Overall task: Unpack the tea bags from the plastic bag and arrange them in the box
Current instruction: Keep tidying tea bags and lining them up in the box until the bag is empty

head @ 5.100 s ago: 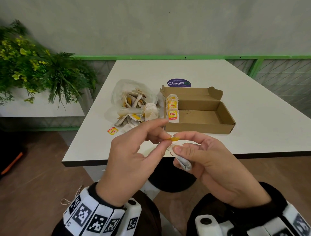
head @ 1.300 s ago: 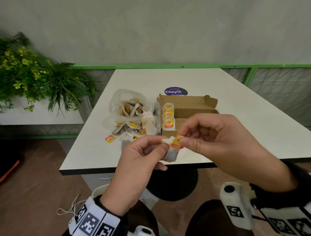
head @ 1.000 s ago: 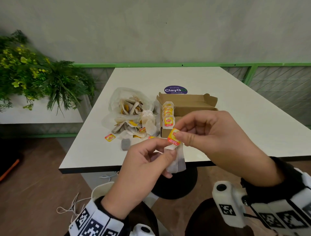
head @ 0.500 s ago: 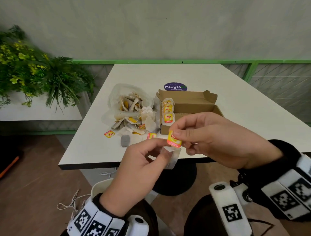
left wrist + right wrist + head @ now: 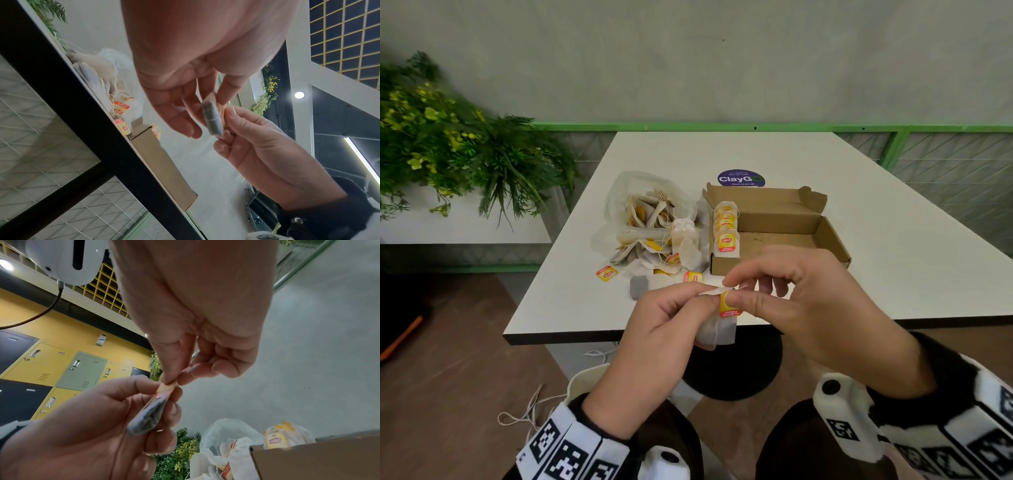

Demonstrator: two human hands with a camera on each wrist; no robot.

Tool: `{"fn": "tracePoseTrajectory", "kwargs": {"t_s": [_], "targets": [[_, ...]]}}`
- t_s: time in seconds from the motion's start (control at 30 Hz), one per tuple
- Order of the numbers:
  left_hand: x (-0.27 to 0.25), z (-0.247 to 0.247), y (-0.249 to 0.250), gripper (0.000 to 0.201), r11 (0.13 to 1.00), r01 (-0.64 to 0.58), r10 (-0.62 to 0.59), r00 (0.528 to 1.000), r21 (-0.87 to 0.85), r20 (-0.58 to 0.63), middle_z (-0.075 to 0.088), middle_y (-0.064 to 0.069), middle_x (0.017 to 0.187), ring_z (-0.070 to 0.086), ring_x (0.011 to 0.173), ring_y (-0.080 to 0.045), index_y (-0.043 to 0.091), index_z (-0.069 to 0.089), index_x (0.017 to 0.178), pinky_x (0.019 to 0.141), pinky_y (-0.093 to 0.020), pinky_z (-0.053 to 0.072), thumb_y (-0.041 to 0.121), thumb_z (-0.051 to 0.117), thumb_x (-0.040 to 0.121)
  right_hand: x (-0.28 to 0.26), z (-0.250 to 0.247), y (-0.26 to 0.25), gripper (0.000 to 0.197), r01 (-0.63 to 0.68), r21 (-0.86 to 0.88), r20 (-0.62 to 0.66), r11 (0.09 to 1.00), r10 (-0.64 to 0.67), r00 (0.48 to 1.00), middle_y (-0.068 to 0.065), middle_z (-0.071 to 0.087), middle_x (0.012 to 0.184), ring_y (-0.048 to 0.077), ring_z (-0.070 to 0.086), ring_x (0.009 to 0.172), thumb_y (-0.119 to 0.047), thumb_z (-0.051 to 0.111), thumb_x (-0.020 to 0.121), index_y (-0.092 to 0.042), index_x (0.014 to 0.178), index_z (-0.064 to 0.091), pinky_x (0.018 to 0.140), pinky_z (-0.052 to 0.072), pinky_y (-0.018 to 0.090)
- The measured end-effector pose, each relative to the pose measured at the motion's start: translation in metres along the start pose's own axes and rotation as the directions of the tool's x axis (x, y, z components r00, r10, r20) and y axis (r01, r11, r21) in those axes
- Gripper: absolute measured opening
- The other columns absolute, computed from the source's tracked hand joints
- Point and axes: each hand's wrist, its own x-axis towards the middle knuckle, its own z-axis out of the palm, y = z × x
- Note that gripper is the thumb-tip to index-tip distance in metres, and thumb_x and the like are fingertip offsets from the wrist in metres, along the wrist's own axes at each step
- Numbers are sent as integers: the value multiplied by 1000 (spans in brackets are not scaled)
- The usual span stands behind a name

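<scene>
White table (image 5: 825, 164) carries the work, with a plant beyond its left edge. Far left of the fingers lies the plastic bag (image 5: 650, 212), bags spilling out uncounted. The left hand (image 5: 654, 329) pinches one tea bag (image 5: 717, 330) by its pouch; the right hand (image 5: 801, 301) pinches its yellow tag (image 5: 729, 306), probably to square it. Beyond the fingertips stands one open box (image 5: 784, 240) holding about four tagged bags.

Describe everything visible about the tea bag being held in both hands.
The tea bag is a white, translucent paper pouch with dark tea inside, hanging upright over the table's near edge. A yellow-and-red tag lies against its top. The left hand grips the pouch; the right hand pinches the tag at the top. It touches nothing else.
</scene>
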Motion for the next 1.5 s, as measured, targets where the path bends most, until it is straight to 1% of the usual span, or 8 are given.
{"fn": "tracePoseTrajectory", "kwargs": {"t_s": [0.17,0.3,0.43,0.67,0.8,1.07,1.27,1.5], "targets": [[1,-2,-4,34,999,13,-12,1000,-33,28,64,-28,84,62,77,-30,9,78,84,63,-21,52,17,51,104,-1,1,0,18,60,-27,14,998,-60,998,-12,66,79,14,60,76,-32,76,84,-23,99,79,67,46,16],[-1,-3,-4,36,1000,-12,13,994,-14,109,67,-22,89,65,87,-26,13,79,95,73,-25,57,33,49,96,0,3,2,13,64,-6,-3,998,-64,998,-7,66,81,16,58,75,-33,76,85,-22,92,80,65,45,19],[-2,-3,-12,41,999,-35,33,987,10,160,64,-27,95,62,97,-43,13,75,104,79,-53,60,46,55,92,0,0,4,4,15,56,-5,998,-15,1000,-12,61,81,14,57,75,-25,79,85,-24,88,78,65,44,18],[2,-1,-16,33,975,-130,95,978,180,188,65,-1,93,62,85,-19,23,71,109,74,-42,52,47,53,95,12,-12,4,5,19,-13,73,1000,-18,997,-11,58,73,9,52,66,-21,80,85,-21,83,75,60,38,15],[20,-23,-27,33,866,-215,261,965,452,-40,62,19,116,59,113,-7,38,68,117,86,-23,46,50,57,89,49,-50,13,5,-69,2,-7,998,69,998,10,55,66,7,44,58,-13,79,84,-11,81,76,53,35,21],[55,-69,-63,22,678,-136,413,884,723,-221,55,13,108,47,111,-13,28,69,106,96,-30,37,29,63,85,121,-70,77,11,-337,-392,11,856,371,929,-8,56,63,6,47,57,-25,80,84,-15,82,77,55,36,20],[59,-68,-71,17,676,-120,432,864,727,-259,55,13,103,46,107,-13,28,70,98,95,-33,39,28,64,82,149,-46,102,10,-389,-432,150,814,490,859,-8,63,76,8,53,73,-26,78,86,-16,85,76,60,37,20],[59,-69,-74,15,648,-92,433,861,756,-266,56,16,101,47,104,-14,29,69,93,91,-45,44,26,64,80,175,-24,109,8,-280,-636,133,719,460,878,-1,68,87,17,60,84,-24,72,90,-19,84,71,63,41,23]]}}
